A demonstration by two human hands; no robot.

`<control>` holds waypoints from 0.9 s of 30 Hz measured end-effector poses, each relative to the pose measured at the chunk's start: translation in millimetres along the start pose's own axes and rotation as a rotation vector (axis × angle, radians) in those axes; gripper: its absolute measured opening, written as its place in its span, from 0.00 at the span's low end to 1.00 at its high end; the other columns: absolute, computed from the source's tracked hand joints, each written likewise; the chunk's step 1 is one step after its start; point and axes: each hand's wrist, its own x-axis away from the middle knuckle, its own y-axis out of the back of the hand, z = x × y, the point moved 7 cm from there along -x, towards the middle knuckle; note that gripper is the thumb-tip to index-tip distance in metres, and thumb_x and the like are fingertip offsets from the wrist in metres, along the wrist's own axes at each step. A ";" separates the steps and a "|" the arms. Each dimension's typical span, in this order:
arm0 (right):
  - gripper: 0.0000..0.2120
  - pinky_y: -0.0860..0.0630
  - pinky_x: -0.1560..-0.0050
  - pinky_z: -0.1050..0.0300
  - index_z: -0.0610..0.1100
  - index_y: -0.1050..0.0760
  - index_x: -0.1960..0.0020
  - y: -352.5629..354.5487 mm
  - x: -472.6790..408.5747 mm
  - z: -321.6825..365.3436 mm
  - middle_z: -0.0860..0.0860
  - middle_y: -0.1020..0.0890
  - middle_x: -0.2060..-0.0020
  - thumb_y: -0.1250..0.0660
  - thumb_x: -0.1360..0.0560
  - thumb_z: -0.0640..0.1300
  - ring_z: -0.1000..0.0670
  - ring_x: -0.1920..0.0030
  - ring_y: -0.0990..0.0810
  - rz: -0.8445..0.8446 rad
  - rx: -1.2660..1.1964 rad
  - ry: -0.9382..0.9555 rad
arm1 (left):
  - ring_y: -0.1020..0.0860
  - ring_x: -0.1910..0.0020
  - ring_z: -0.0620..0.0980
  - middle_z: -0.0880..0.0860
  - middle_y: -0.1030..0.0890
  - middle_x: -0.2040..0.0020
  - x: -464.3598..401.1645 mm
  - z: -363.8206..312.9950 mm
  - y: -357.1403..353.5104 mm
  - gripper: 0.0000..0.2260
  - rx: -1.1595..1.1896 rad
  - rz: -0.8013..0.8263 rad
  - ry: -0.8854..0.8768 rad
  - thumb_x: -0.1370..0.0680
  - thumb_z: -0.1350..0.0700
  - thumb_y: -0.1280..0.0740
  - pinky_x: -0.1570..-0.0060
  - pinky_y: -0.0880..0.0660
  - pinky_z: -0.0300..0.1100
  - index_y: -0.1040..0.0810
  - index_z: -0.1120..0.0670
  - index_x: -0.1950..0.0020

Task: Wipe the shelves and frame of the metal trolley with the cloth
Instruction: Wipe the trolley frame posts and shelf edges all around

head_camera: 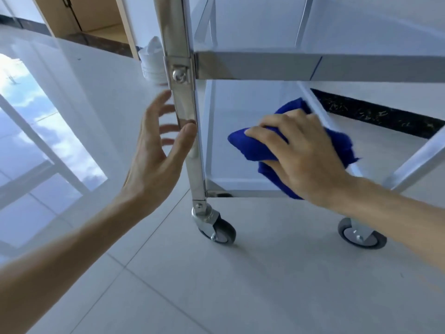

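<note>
Fingers of my right hand curl over the blue cloth on the trolley's bottom shelf; left hand spread open beside the post.

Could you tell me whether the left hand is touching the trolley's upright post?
Touching: in the head view the left hand is open, with its thumb tip lying against the front of the upright post.

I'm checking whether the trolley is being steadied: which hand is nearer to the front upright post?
Left. The left hand is open right beside the post, thumb at its edge. The right hand is off to the post's right, pressing the blue cloth over the bottom shelf.
</note>
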 end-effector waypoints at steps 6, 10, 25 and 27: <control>0.34 0.35 0.37 0.44 0.53 0.40 0.22 -123.2 28.9 41.4 0.54 0.28 0.30 0.48 0.22 0.70 0.44 0.34 0.31 0.610 -0.195 -0.250 | 0.28 0.58 0.36 0.43 0.31 0.55 9.8 14.7 -17.7 0.11 -0.072 0.036 -0.042 0.15 0.53 0.45 0.57 0.32 0.26 0.34 0.58 0.35; 0.37 0.36 0.34 0.43 0.51 0.42 0.20 -136.8 25.8 42.7 0.54 0.31 0.26 0.42 0.23 0.69 0.45 0.30 0.32 0.568 -0.121 -0.137 | 0.31 0.62 0.40 0.43 0.33 0.59 9.6 19.8 -22.4 0.03 -0.045 -0.001 -0.057 0.15 0.51 0.47 0.57 0.34 0.31 0.37 0.48 0.46; 0.26 0.25 0.39 0.47 0.43 0.25 0.32 -99.9 66.4 -8.6 0.50 0.19 0.40 0.26 0.26 0.53 0.45 0.41 0.20 0.302 -0.281 -0.054 | 0.33 0.71 0.44 0.53 0.32 0.69 5.7 30.2 -31.2 0.14 -0.055 -0.012 -0.057 0.22 0.64 0.38 0.66 0.31 0.33 0.42 0.56 0.42; 0.27 0.25 0.40 0.46 0.42 0.25 0.32 -90.5 86.0 -31.7 0.50 0.19 0.41 0.26 0.25 0.54 0.43 0.42 0.20 0.288 -0.263 -0.096 | 0.34 0.70 0.41 0.47 0.35 0.67 6.6 30.6 -33.1 0.16 -0.024 -0.011 -0.049 0.21 0.65 0.39 0.65 0.33 0.30 0.45 0.52 0.44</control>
